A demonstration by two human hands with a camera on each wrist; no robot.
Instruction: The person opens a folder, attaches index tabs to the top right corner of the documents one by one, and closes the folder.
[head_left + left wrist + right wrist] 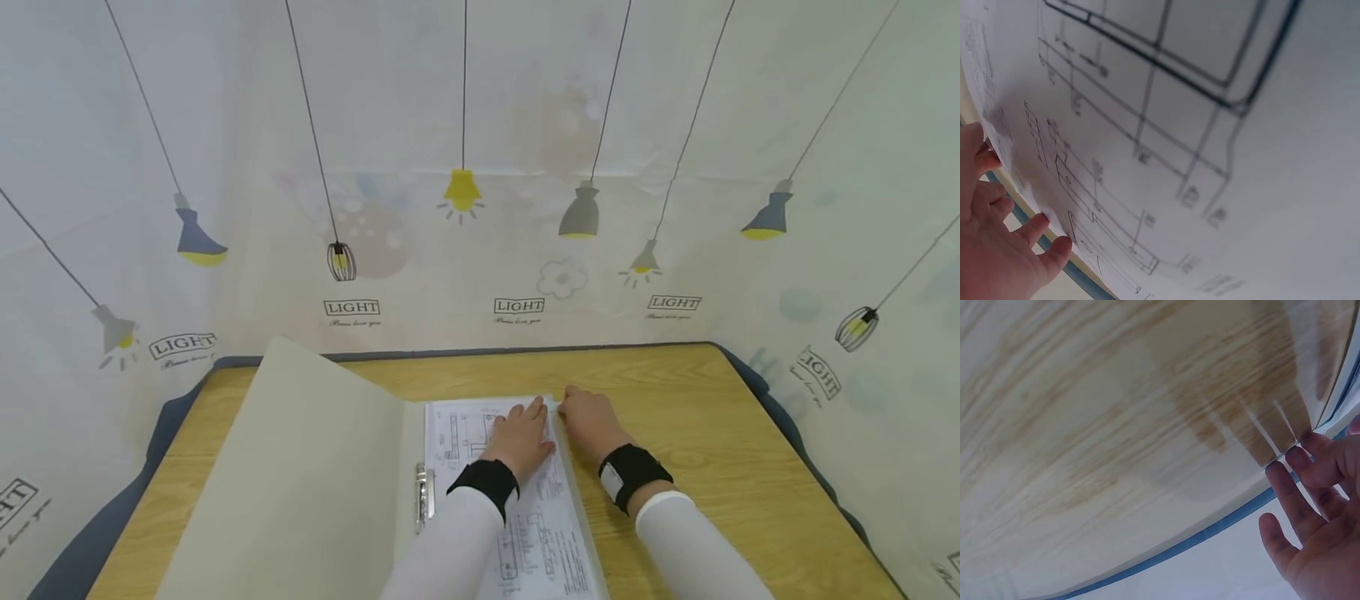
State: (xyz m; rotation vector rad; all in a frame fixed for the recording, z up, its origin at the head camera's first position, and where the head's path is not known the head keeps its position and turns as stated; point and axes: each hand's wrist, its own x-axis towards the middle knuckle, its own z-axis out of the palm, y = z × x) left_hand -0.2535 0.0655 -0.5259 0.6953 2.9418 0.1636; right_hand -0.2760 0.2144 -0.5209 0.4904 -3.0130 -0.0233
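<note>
Folder (322, 467) open on the wood-grain table (705, 408), cover laid over to the person's left. Sheets (546, 537) on its right side, the top one covered in line drawings; metal clip (425, 497) at their left edge. Left hand (521, 442) lies across the upper part of the sheets, fingers spread and nearly straight, gripping nothing. Right hand (596, 425) at the folder's far right corner, near the left one; fingers bent, thumb drawn in close to them. Whether it pinches an edge there, I cannot tell. Black band (633, 477) on each wrist, white sleeves (697, 546) behind. Pale wall (405, 100) beyond the table, printed with hanging lamps
</note>
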